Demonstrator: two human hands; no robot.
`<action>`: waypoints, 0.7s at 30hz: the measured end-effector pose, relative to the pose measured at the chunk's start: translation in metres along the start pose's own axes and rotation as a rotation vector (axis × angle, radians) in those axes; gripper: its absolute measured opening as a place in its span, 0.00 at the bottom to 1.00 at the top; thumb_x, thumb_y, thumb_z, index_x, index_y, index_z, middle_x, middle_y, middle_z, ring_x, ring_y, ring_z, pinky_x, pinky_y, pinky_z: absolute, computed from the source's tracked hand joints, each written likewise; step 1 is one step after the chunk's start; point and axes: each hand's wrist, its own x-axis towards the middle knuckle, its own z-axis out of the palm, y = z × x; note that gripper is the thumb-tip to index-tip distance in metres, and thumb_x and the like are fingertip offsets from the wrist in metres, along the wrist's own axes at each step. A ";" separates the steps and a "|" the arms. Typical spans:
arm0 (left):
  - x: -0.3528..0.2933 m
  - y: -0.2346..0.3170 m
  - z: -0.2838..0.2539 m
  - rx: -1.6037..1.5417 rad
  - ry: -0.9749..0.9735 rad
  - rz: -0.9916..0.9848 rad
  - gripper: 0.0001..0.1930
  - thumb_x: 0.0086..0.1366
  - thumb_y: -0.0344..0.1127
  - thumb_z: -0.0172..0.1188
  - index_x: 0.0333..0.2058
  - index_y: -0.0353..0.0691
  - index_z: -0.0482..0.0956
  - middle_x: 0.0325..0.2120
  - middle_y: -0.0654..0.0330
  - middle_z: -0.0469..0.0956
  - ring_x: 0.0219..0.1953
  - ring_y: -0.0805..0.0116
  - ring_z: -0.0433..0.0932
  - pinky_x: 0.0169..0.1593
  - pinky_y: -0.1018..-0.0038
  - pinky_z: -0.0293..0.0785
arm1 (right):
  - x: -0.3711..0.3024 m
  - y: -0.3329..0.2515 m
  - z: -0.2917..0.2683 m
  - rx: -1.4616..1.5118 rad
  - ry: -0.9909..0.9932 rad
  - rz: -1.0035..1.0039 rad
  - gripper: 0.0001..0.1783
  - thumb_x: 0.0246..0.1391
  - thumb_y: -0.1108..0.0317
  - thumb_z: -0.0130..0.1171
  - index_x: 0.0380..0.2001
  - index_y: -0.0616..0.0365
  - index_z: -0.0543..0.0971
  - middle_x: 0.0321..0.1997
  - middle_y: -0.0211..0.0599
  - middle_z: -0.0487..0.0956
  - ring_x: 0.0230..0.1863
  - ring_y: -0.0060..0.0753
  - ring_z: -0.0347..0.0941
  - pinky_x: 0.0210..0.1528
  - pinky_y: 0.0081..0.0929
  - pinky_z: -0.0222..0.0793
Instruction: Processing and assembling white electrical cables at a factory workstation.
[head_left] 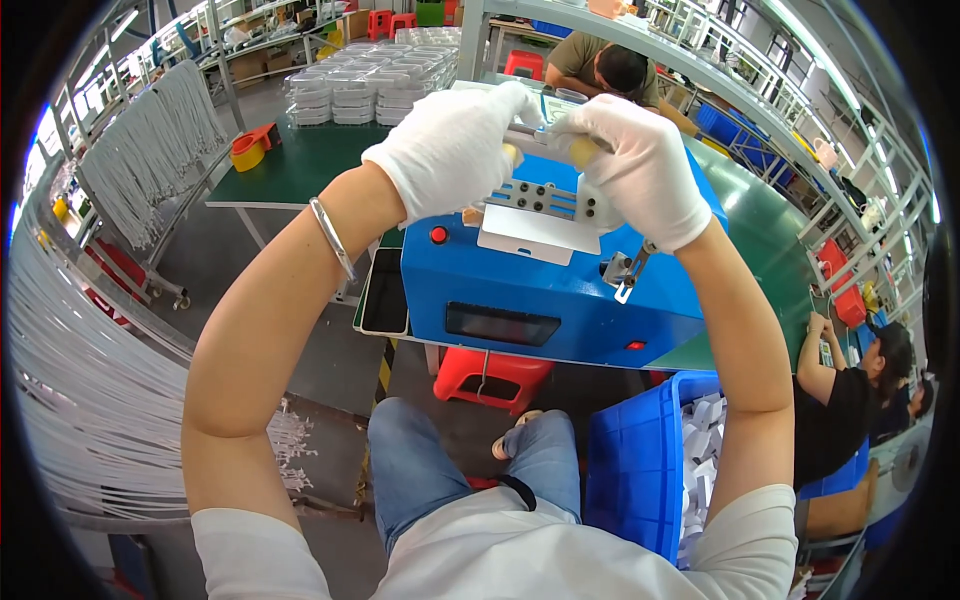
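Note:
Both hands wear white gloves with yellowish tips showing at some fingers, and they are raised close together over the back of a blue bench machine (470,285). My left hand (445,145) is closed in a pinch. Facing it, my right hand (640,165) has its fingers curled and pressed together. A thin blue strip shows between the two hands; what each one grips is mostly hidden by the fingers. Just below them sit a drilled metal bar (540,198) and a white sloping plate (540,235). On the machine's front are a red button (439,235) and a dark display (502,325).
Clear plastic trays (370,85) are stacked on the green table, with a yellow-and-red tape dispenser (252,148) nearby. A blue bin (630,470) of white pieces stands by my right leg. White cables (90,380) hang at left. A red stool (490,380) is under the machine. Co-workers sit beyond and at right.

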 end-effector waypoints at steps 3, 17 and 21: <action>0.000 -0.003 0.003 0.027 0.058 0.035 0.11 0.55 0.29 0.57 0.38 0.36 0.75 0.30 0.47 0.78 0.36 0.52 0.78 0.43 0.63 0.74 | -0.005 -0.007 0.004 -0.280 0.015 -0.189 0.10 0.44 0.81 0.55 0.33 0.61 0.78 0.30 0.38 0.74 0.29 0.34 0.71 0.36 0.22 0.68; -0.012 -0.012 0.006 0.004 0.342 0.126 0.12 0.53 0.29 0.61 0.37 0.38 0.76 0.31 0.51 0.78 0.37 0.52 0.77 0.43 0.63 0.73 | 0.019 0.012 0.005 0.354 -0.324 0.455 0.19 0.58 0.52 0.55 0.39 0.57 0.77 0.34 0.36 0.78 0.35 0.24 0.77 0.43 0.22 0.73; -0.058 -0.029 0.053 -0.348 0.737 -0.175 0.11 0.66 0.34 0.52 0.46 0.41 0.74 0.33 0.57 0.78 0.27 0.67 0.77 0.31 0.75 0.72 | -0.008 0.032 -0.005 0.772 -0.168 0.466 0.31 0.58 0.41 0.48 0.49 0.58 0.75 0.40 0.39 0.79 0.41 0.27 0.75 0.49 0.25 0.71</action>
